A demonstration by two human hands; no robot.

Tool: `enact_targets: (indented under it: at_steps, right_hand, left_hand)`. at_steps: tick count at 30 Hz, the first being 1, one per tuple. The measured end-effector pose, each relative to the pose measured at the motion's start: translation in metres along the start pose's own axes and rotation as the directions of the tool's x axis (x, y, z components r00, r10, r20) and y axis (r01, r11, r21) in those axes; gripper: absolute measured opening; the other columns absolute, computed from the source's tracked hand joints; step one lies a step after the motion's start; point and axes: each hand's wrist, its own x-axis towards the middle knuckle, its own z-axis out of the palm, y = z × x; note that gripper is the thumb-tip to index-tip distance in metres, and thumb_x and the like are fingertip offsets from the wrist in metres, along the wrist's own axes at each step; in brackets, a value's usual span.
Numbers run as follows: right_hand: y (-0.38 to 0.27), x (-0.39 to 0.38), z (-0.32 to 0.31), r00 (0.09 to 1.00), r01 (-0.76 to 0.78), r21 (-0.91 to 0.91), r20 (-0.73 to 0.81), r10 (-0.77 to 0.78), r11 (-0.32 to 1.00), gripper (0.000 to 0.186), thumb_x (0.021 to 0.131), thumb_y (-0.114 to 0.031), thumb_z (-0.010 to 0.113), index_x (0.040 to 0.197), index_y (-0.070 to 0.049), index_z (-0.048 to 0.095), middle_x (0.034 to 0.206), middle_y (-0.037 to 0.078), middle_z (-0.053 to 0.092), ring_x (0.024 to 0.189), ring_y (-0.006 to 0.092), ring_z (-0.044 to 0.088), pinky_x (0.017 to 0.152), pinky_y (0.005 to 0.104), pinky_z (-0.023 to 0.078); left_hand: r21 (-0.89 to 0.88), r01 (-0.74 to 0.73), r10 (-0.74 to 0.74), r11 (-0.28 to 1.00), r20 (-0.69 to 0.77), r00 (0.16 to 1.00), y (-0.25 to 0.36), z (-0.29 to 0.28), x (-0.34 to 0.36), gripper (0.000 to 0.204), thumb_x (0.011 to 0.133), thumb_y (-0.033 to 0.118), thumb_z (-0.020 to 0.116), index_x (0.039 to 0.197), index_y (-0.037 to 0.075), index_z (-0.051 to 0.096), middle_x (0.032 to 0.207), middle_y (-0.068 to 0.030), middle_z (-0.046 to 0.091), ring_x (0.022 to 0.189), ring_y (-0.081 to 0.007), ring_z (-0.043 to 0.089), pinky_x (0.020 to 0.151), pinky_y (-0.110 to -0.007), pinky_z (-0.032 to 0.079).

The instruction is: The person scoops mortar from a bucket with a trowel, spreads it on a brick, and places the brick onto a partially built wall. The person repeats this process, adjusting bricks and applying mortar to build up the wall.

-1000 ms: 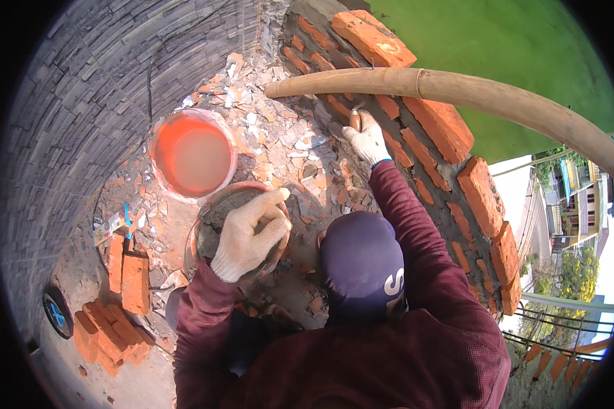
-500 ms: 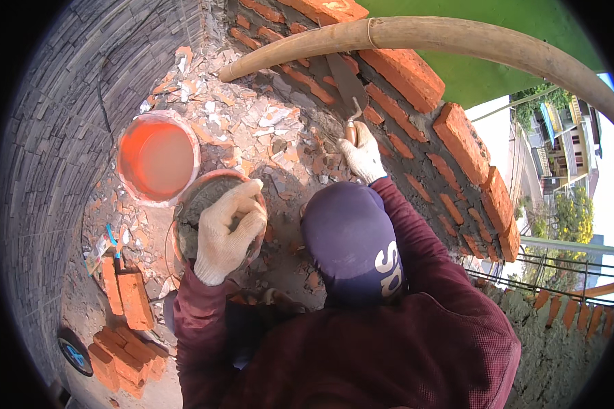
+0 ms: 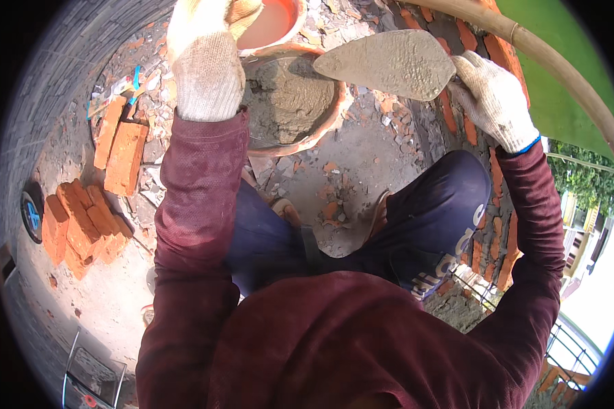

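My right hand (image 3: pixel 491 99), in a whitish knit glove with a blue cuff edge, is closed round the handle of a trowel, which its fingers hide. The trowel's leaf-shaped blade (image 3: pixel 389 65), coated with wet grey mortar, points left over the right rim of a mortar tub. That orange-rimmed tub (image 3: pixel 331 126) holds grey mortar (image 3: pixel 286 99). My left hand (image 3: pixel 208 51), gloved too, is raised beyond the tub's left side and cut by the top edge. Its visible fingers bend loosely apart, with nothing seen in them.
An orange bucket (image 3: pixel 300 20) of cloudy water stands behind the tub. Red bricks (image 3: pixel 82 221) are stacked at the left, near a blue-handled tool (image 3: pixel 136 78). Brick rubble covers the floor. A bamboo pole (image 3: pixel 532 42) crosses the brick wall (image 3: pixel 494 238) at right.
My right hand has lifted the trowel away from the brick wall, and its blade now lies across the view. My left hand has moved up from over the tub. The view has shifted toward my knees.
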Motion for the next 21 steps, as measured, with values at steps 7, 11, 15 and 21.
enact_targets:
  at_steps: [7, 11, 15, 21]
  right_hand:
    - [-0.041, 0.086, 0.038, 0.916, 0.265, 0.26, 0.231, -0.327, 0.928, 0.026, 0.094, -0.022, 0.069, 0.107, -0.003, 0.058, 0.082, 0.018, 0.066, 0.081, 0.0412, 0.069, 0.075, 0.0488, 0.056]
    - [-0.043, 0.115, 0.055, 0.864, 0.498, -0.001, 0.089, -0.496, 0.867, 0.017, 0.096, -0.02, 0.065, 0.105, -0.006, 0.064, 0.08, 0.014, 0.069, 0.078, 0.0346, 0.071, 0.072, 0.0456, 0.058]
    - [-0.04, 0.118, 0.072, 0.899, 0.437, -0.035, 0.045, -0.435, 0.899, 0.016, 0.097, -0.024, 0.064, 0.094, -0.009, 0.069, 0.078, 0.01, 0.071, 0.075, 0.0297, 0.074, 0.072, 0.0437, 0.06]
    - [-0.046, 0.126, 0.119, 0.848, 0.169, 0.454, 0.385, -0.364, 0.875, 0.033, 0.102, -0.034, 0.061, 0.119, -0.007, 0.072, 0.093, 0.011, 0.075, 0.077, 0.0272, 0.072, 0.073, 0.0415, 0.059]
  left_hand:
    - [0.407, -0.367, 0.36, 0.837, 0.098, 0.928, 0.076, -0.028, -0.08, 0.04, 0.101, 0.017, 0.065, 0.133, -0.006, 0.061, 0.124, -0.0148, 0.067, 0.109, -0.021, 0.064, 0.097, -0.033, 0.05]
    - [0.28, -0.478, 0.479, 0.833, 0.07, 0.875, 0.094, -0.034, -0.103, 0.05, 0.101, 0.024, 0.064, 0.14, -0.006, 0.055, 0.133, -0.0196, 0.062, 0.119, -0.0281, 0.061, 0.104, -0.039, 0.048]
    - [0.163, -0.548, 0.543, 0.821, 0.079, 0.836, 0.102, -0.038, -0.114, 0.061, 0.102, 0.032, 0.063, 0.146, -0.007, 0.049, 0.142, -0.0244, 0.057, 0.129, -0.0352, 0.059, 0.112, -0.046, 0.045]
    - [0.135, -0.535, 0.534, 0.834, 0.052, 0.844, 0.096, -0.022, -0.116, 0.071, 0.102, 0.037, 0.062, 0.153, -0.008, 0.042, 0.152, -0.0286, 0.051, 0.137, -0.0409, 0.056, 0.118, -0.053, 0.042]
